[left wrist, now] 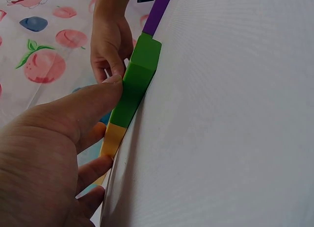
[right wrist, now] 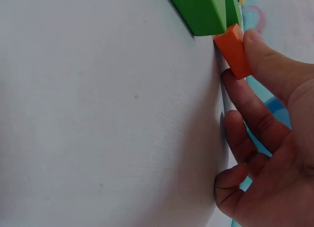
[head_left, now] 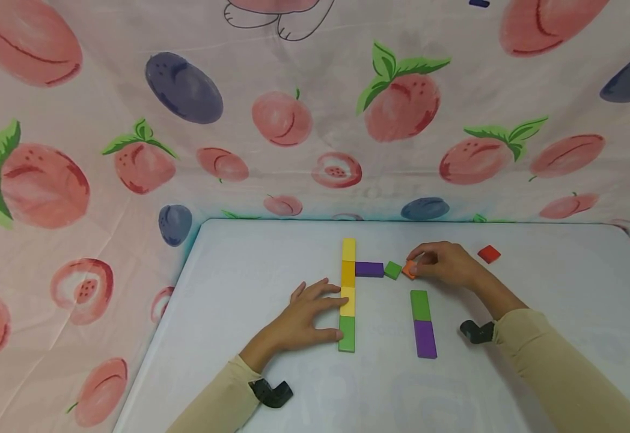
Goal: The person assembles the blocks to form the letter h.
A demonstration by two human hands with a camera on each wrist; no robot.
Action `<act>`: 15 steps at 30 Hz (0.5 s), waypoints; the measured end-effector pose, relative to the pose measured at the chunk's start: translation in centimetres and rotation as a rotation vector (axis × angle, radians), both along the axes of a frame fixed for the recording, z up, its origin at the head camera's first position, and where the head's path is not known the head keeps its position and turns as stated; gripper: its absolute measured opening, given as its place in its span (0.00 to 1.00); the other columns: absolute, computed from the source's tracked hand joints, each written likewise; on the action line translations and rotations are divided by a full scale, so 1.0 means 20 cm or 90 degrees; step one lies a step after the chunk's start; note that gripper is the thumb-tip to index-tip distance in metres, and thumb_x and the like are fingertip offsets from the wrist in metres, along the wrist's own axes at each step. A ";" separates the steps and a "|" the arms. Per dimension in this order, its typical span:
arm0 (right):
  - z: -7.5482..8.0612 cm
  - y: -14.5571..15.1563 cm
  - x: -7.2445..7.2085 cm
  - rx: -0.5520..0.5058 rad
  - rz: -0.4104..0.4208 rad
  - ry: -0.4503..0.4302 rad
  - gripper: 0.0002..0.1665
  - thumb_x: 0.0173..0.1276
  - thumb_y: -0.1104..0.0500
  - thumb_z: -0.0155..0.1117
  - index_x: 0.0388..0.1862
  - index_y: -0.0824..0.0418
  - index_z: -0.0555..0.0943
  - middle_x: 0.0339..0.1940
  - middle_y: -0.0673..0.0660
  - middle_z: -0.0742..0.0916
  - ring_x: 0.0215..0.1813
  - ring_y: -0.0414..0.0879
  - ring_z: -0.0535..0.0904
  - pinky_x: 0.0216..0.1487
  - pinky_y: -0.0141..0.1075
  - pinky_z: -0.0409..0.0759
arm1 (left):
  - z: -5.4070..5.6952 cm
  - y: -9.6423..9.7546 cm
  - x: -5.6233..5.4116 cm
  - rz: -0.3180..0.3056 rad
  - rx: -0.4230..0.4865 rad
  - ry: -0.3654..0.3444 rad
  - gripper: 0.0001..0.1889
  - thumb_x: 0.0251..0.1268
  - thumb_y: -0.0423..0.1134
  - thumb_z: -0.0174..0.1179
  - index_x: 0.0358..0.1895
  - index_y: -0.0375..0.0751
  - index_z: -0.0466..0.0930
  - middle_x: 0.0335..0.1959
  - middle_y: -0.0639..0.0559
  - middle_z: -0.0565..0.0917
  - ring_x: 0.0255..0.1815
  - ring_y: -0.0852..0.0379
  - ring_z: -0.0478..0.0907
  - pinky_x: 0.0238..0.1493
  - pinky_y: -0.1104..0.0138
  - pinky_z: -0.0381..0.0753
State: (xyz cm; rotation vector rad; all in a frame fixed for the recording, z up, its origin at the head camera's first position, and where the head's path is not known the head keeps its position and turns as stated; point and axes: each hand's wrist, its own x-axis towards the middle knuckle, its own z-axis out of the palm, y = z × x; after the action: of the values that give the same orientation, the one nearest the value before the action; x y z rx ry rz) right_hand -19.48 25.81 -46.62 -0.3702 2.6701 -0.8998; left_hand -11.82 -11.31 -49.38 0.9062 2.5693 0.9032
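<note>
My right hand (head_left: pixel 447 263) pinches a small orange block (head_left: pixel 409 269) between thumb and finger, also seen in the right wrist view. The orange block sits close to the corner of a tilted small green block (head_left: pixel 393 270). A purple block (head_left: pixel 370 269) lies left of that, its end against a column of blocks. That column has yellow blocks (head_left: pixel 349 249) above a green block (head_left: pixel 347 334). Spread fingers of my left hand (head_left: pixel 306 316) rest along the column's left side, the thumb at the green block and a fingertip on the lower yellow block (head_left: pixel 350 302).
A longer green block (head_left: pixel 420 305) and a purple block (head_left: pixel 425 339) stand end to end right of the column. A red block (head_left: pixel 489 254) lies alone beyond my right hand. The white table (head_left: pixel 212 288) meets a fruit-print cloth (head_left: pixel 293 66) at its back and left edges.
</note>
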 end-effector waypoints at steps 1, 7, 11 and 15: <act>0.00 0.00 0.00 0.001 0.001 0.001 0.15 0.67 0.48 0.73 0.51 0.48 0.87 0.38 0.48 0.88 0.44 0.46 0.79 0.45 0.38 0.76 | 0.00 0.00 0.00 0.000 0.000 0.000 0.32 0.63 0.57 0.69 0.71 0.59 0.76 0.75 0.56 0.69 0.85 0.52 0.50 0.82 0.41 0.35; -0.02 0.00 -0.01 0.010 0.022 0.024 0.13 0.67 0.53 0.73 0.50 0.50 0.88 0.33 0.47 0.85 0.40 0.45 0.76 0.42 0.37 0.74 | 0.00 0.00 0.00 0.001 -0.003 -0.004 0.32 0.63 0.58 0.69 0.71 0.60 0.76 0.75 0.56 0.69 0.85 0.52 0.49 0.82 0.41 0.35; -0.01 0.00 0.00 0.010 0.030 0.028 0.13 0.67 0.54 0.72 0.50 0.51 0.88 0.32 0.48 0.84 0.39 0.45 0.74 0.41 0.36 0.74 | 0.00 0.00 0.00 0.001 -0.002 -0.003 0.32 0.62 0.58 0.69 0.71 0.60 0.76 0.75 0.56 0.69 0.85 0.52 0.49 0.82 0.41 0.35; 0.00 -0.01 0.00 0.006 0.036 0.021 0.14 0.68 0.54 0.72 0.52 0.53 0.88 0.33 0.48 0.84 0.40 0.45 0.74 0.41 0.36 0.74 | -0.01 0.00 -0.01 0.000 0.001 0.005 0.32 0.62 0.58 0.69 0.70 0.60 0.76 0.75 0.56 0.69 0.85 0.52 0.50 0.82 0.41 0.36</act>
State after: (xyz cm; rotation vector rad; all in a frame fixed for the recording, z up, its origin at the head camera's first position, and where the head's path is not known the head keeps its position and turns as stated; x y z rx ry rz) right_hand -19.50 25.67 -46.67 -0.4599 2.6785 -0.8713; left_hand -11.93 -11.31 -49.62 0.9121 2.5748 0.9029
